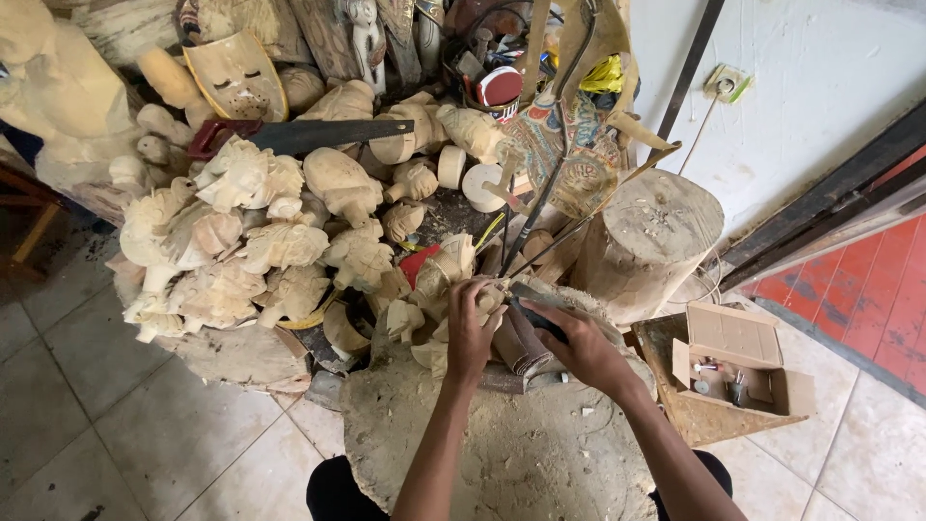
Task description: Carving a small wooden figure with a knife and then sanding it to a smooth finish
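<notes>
**At the stump's far edge, both hands on one carving**

Between the two hands sits a small pale wooden carving (pixel 490 297), gripped by the left hand (pixel 471 333), fingers wrapped round it. Just right of it, the right hand (pixel 579 349) is closed on a folded brown sandpaper sheet (pixel 521 342) touching it. Beyond lies a heap of carved figures (pixel 270 241); the stump worktop (pixel 502 444) nearer the person offers room.

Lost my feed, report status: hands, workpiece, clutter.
Left hand shut on pale carved wooden figure. Right hand grips folded brown sandpaper sheet against it. Heap of unfinished pale wood carvings crowds the left side.
</notes>
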